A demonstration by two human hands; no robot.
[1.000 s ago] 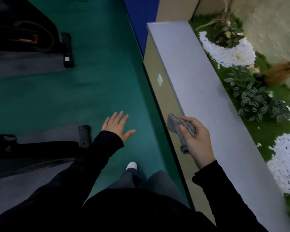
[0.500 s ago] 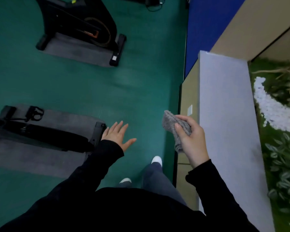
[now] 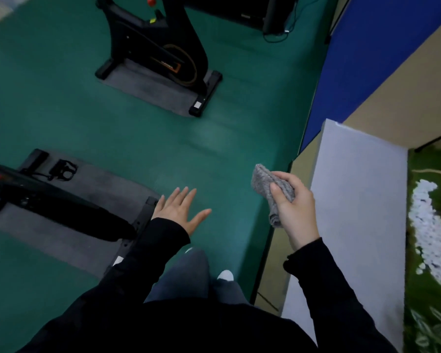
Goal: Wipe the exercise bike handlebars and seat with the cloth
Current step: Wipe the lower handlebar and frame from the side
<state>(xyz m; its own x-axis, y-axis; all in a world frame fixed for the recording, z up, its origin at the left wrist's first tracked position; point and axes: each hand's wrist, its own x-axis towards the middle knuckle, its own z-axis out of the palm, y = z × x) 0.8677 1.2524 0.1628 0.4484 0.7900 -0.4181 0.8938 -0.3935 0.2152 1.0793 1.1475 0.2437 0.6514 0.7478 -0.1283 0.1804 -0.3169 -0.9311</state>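
Head view, looking down at the floor.

Right hand (image 3: 294, 215): fingers curled round a folded grey cloth (image 3: 270, 186), thumb pressed on its front. The cloth sticks out above and below the fist. It is held in the air over the green floor (image 3: 227, 138), just beside a pale grey ledge (image 3: 354, 200), and is well apart from both bikes.

Left hand (image 3: 180, 210): palm down, fingers straight and slightly spread, thumb out to the side. It holds nothing and hovers near the end of the near bike's base bar.

Near bike (image 3: 49, 200): black, low at the left edge, standing on a grey mat (image 3: 92, 240). Only its lower frame shows.

Far bike (image 3: 158, 47): black frame with an orange-ringed flywheel housing, upright on its own grey mat (image 3: 150, 90). Its upper part runs out of frame.

Planter bed (image 3: 415, 276), behind the ledge at the right: holds green ground cover, a band of white pebbles (image 3: 428, 225) and leafy plants (image 3: 433, 327) at the lower corner. Detail is blurred.

Blue wall panel (image 3: 367, 47) stands beyond the ledge.
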